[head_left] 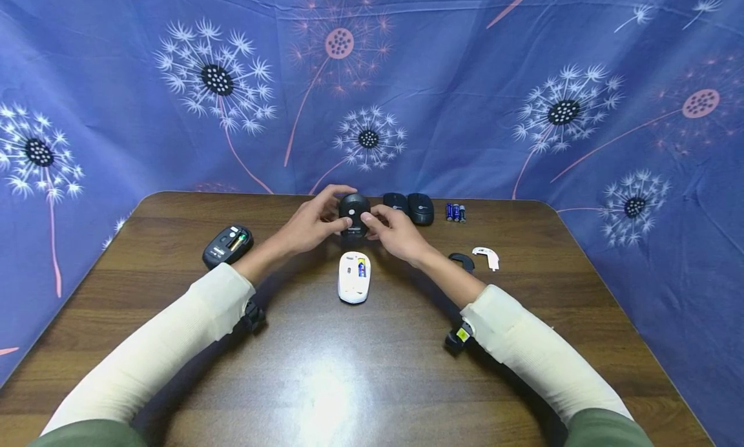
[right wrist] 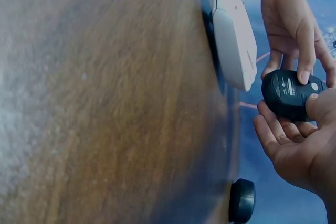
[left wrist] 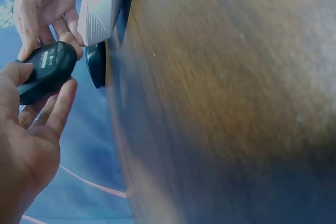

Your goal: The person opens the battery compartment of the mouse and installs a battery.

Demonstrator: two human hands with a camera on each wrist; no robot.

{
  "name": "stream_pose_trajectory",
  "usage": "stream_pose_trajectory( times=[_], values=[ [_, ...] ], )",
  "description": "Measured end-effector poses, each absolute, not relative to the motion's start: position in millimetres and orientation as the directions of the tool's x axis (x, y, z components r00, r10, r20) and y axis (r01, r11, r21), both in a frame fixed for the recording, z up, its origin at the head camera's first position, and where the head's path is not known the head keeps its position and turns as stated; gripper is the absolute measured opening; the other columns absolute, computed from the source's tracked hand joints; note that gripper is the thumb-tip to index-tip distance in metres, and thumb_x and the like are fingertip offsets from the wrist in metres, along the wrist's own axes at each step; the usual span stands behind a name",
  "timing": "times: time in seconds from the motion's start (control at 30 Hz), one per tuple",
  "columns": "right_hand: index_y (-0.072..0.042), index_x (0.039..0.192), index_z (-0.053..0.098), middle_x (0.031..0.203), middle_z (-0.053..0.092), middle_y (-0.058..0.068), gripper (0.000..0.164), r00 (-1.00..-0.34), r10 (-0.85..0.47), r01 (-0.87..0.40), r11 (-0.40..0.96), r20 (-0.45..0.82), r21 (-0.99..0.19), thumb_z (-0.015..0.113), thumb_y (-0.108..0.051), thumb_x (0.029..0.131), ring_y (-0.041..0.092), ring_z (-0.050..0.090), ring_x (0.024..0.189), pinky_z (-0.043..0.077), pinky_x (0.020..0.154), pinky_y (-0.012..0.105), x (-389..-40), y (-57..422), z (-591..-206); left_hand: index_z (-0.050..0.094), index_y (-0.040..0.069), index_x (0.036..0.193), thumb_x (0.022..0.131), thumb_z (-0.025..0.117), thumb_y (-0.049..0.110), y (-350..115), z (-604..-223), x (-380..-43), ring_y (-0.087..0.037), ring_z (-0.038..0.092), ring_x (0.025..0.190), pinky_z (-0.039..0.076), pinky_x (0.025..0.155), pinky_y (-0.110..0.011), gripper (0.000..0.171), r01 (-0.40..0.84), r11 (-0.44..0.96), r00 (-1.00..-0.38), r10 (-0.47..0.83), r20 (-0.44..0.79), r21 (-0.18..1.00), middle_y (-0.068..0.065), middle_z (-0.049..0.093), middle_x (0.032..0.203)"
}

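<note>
A black computer mouse (head_left: 353, 207) is held up between both hands, its label-bearing underside turned toward the head camera. The left hand (head_left: 314, 222) grips its left side, thumb across the underside and fingers around the far end. From the other side the right hand (head_left: 400, 232) pinches it, with the thumb on the underside and fingers behind, as the right wrist view also shows of the mouse (right wrist: 289, 97). Just below lies a white mouse (head_left: 351, 282) upside down, a yellow and blue battery (head_left: 361, 267) in its uncovered bay.
Left of the hands, an upturned black mouse (head_left: 221, 248) shows a battery in its open bay. Two black mice (head_left: 421, 209) stand at the back edge, with several blue batteries (head_left: 456, 212) farther right. A black cover (head_left: 462, 260) and a white cover (head_left: 489, 256) lie beyond the right forearm.
</note>
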State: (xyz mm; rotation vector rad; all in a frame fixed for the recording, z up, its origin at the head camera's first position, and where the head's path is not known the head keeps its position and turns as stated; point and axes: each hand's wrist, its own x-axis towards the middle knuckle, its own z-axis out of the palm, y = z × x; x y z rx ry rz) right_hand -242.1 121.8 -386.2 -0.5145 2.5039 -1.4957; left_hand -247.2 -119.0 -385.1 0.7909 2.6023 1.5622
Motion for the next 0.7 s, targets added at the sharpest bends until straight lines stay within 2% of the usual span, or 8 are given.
stream_pose_trajectory(
  times=[0.17, 0.27, 0.37, 0.47, 0.53, 0.67, 0.7],
  values=[
    [0.003, 0.14, 0.067, 0.133, 0.076, 0.026, 0.039, -0.92, -0.39, -0.216, 0.425, 0.038, -0.879, 0.056, -0.03, 0.121, 0.04, 0.08, 0.116, 0.071, 0.106, 0.046, -238, 125, -383, 0.053, 0.015, 0.161, 0.106, 0.077, 0.008, -116, -385, -245, -0.031, 0.077, 0.105, 0.072, 0.089, -0.052, 0.061, 0.367, 0.263, -0.881, 0.406, 0.242, 0.892, -0.023, 0.071, 0.127],
    [0.003, 0.144, 0.065, 0.135, 0.075, 0.026, 0.04, -0.914, -0.403, -0.234, 0.416, 0.052, -0.879, 0.058, -0.028, 0.12, 0.039, 0.08, 0.115, 0.071, 0.104, 0.046, -236, 128, -381, 0.053, 0.012, 0.159, 0.104, 0.077, 0.003, -114, -385, -245, -0.029, 0.076, 0.104, 0.074, 0.086, -0.052, 0.06, 0.337, 0.204, -0.884, 0.406, 0.233, 0.919, -0.023, 0.07, 0.125],
    [-0.001, 0.155, 0.057, 0.14, 0.072, 0.026, 0.044, -0.904, -0.418, -0.258, 0.362, 0.091, -0.896, 0.066, -0.022, 0.116, 0.04, 0.08, 0.118, 0.071, 0.105, 0.052, -234, 133, -381, 0.054, 0.011, 0.156, 0.104, 0.076, 0.0, -113, -385, -244, -0.026, 0.076, 0.099, 0.075, 0.083, -0.053, 0.058, 0.309, 0.162, -0.884, 0.413, 0.22, 0.937, -0.023, 0.07, 0.12],
    [-0.007, 0.163, 0.049, 0.145, 0.066, 0.025, 0.056, -0.881, -0.442, -0.315, 0.287, 0.167, -0.905, 0.072, -0.013, 0.112, 0.041, 0.077, 0.122, 0.07, 0.105, 0.059, -234, 138, -382, 0.055, 0.01, 0.155, 0.103, 0.076, -0.003, -112, -385, -244, -0.025, 0.074, 0.096, 0.075, 0.08, -0.051, 0.057, 0.279, 0.129, -0.884, 0.421, 0.202, 0.952, -0.022, 0.07, 0.113],
    [-0.011, 0.163, 0.049, 0.146, 0.064, 0.023, 0.059, -0.863, -0.456, -0.366, 0.272, 0.215, -0.89, 0.074, -0.01, 0.11, 0.04, 0.077, 0.121, 0.071, 0.102, 0.056, -235, 139, -381, 0.056, 0.01, 0.155, 0.103, 0.075, -0.003, -111, -385, -243, -0.024, 0.074, 0.095, 0.076, 0.078, -0.047, 0.057, 0.263, 0.115, -0.887, 0.421, 0.193, 0.958, -0.019, 0.069, 0.111],
    [-0.013, 0.16, 0.055, 0.14, 0.066, 0.021, 0.057, -0.847, -0.463, -0.423, 0.29, 0.261, -0.859, 0.077, -0.008, 0.107, 0.035, 0.077, 0.114, 0.072, 0.094, 0.041, -236, 140, -378, 0.056, 0.008, 0.154, 0.103, 0.075, -0.004, -109, -386, -244, -0.022, 0.074, 0.095, 0.075, 0.076, -0.041, 0.056, 0.248, 0.096, -0.892, 0.41, 0.189, 0.964, -0.016, 0.069, 0.108],
    [-0.013, 0.159, 0.056, 0.137, 0.067, 0.021, 0.056, -0.85, -0.459, -0.42, 0.291, 0.26, -0.859, 0.077, -0.008, 0.107, 0.034, 0.077, 0.111, 0.072, 0.093, 0.043, -236, 140, -378, 0.057, 0.008, 0.154, 0.102, 0.075, -0.004, -109, -387, -244, -0.022, 0.074, 0.095, 0.075, 0.076, -0.041, 0.056, 0.247, 0.095, -0.893, 0.408, 0.189, 0.964, -0.015, 0.069, 0.108]
  ],
)
